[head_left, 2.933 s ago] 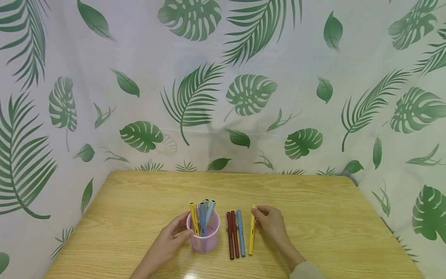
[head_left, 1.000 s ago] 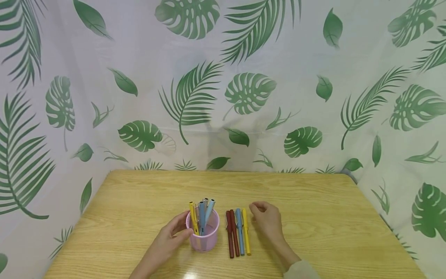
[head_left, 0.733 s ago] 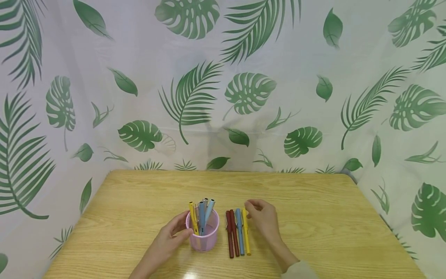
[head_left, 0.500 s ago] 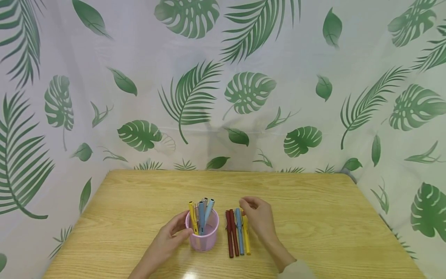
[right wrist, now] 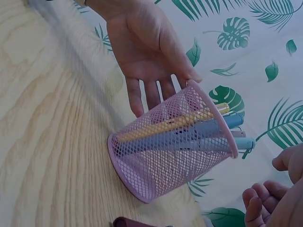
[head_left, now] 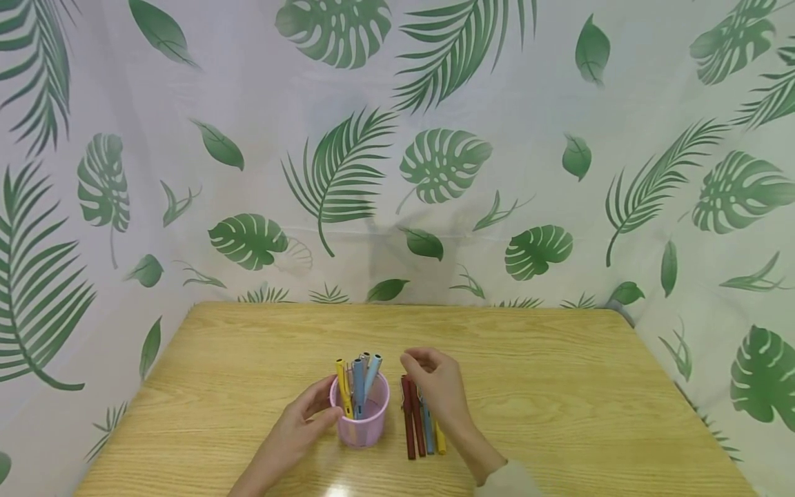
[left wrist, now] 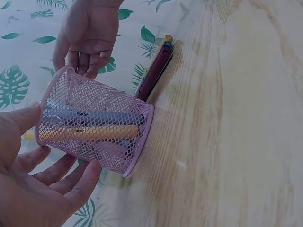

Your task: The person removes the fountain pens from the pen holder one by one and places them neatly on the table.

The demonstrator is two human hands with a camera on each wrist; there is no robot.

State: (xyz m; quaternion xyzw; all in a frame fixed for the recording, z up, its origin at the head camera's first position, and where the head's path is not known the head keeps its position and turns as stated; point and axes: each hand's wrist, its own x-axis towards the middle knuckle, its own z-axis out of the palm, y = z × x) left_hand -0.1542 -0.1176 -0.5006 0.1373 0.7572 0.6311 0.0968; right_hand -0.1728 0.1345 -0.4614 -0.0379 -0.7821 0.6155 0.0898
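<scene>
My left hand (head_left: 301, 424) holds a pink mesh pen cup (head_left: 363, 433) upright on the table, thumb at the rim and fingers along its side. Inside lean several pens, among them a yellow pen (head_left: 344, 390), a blue pen (head_left: 359, 386) and a light blue pen (head_left: 373, 373). Right of the cup lie two dark red pens (head_left: 409, 428), a blue pen (head_left: 428, 431) and a yellow pen (head_left: 440, 442), side by side. Above their upper ends hovers my right hand (head_left: 444, 390), fingers loosely curled around nothing, hiding part of the blue and yellow ones.
The wooden table (head_left: 559, 386) reaches back to a white cloth (head_left: 459, 269) printed with green leaves, which also hangs at both sides. A pale sleeve (head_left: 509, 480) covers the right forearm.
The right hand has set the yellow pen beside the blue one, let go, and moved left over the row toward the cup. The left hand stays on the cup.
</scene>
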